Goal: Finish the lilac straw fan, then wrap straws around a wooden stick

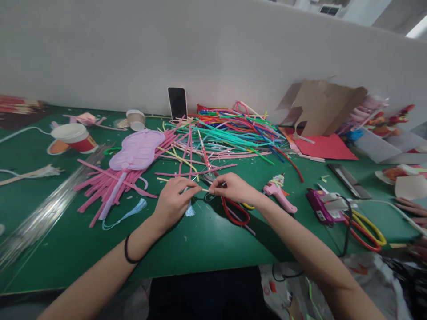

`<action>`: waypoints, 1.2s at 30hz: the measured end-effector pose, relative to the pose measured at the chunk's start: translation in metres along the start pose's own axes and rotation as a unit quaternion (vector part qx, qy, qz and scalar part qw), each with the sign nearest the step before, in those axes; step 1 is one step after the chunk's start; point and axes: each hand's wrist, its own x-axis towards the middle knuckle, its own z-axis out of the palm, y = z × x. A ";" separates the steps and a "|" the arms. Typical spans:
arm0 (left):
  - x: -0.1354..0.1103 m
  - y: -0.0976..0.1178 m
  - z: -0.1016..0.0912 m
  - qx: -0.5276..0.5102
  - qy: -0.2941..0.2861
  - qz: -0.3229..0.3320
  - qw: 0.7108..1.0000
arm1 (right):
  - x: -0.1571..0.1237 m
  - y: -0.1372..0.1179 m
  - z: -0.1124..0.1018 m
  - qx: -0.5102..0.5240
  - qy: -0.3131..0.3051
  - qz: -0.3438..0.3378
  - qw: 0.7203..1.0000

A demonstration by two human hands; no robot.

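Between my left hand (pixel 176 198) and my right hand (pixel 231 186) runs a short pale yellow pipe cleaner (pixel 204 190). Fingers of both hands are pinched on it, close together above the table. A pale end also sticks out left of my left hand. Just below the left fingers shows a light blue tassel (pixel 190 210); whether it is attached to anything I cannot tell. Red-handled scissors (pixel 236 214) lie under my right wrist, partly covered. To the left, a lilac fan-shaped pipe cleaner piece (pixel 137 150) rests on a bundle of pink pipe cleaners (pixel 96 186).
Many coloured pipe cleaners (pixel 233 138) heap at the back, near a leaning phone (pixel 178 103). A pink glue gun (pixel 280 194), purple power strip (pixel 322 206) and more scissors (pixel 370 229) lie right. Clear rods (pixel 50 213) and paper cups (pixel 76 138) are left. Another person's hand (pixel 415 211) is far right.
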 end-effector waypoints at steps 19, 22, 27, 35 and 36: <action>0.002 0.002 -0.002 -0.011 -0.001 -0.018 1.000 | -0.001 0.018 0.001 0.029 -0.019 -0.113 0.993; 0.001 0.001 -0.001 -0.016 -0.010 -0.018 1.000 | 0.000 0.021 0.004 0.070 -0.006 -0.101 0.992; 0.000 0.000 -0.001 -0.020 0.002 -0.019 1.000 | 0.000 0.021 0.005 0.153 -0.020 -0.081 0.985; -0.001 -0.003 0.000 -0.014 0.000 -0.011 1.000 | -0.002 0.016 0.002 0.205 -0.025 -0.068 0.976; -0.001 -0.003 0.000 -0.015 -0.001 -0.012 1.000 | -0.002 0.015 0.001 0.214 -0.023 -0.064 0.975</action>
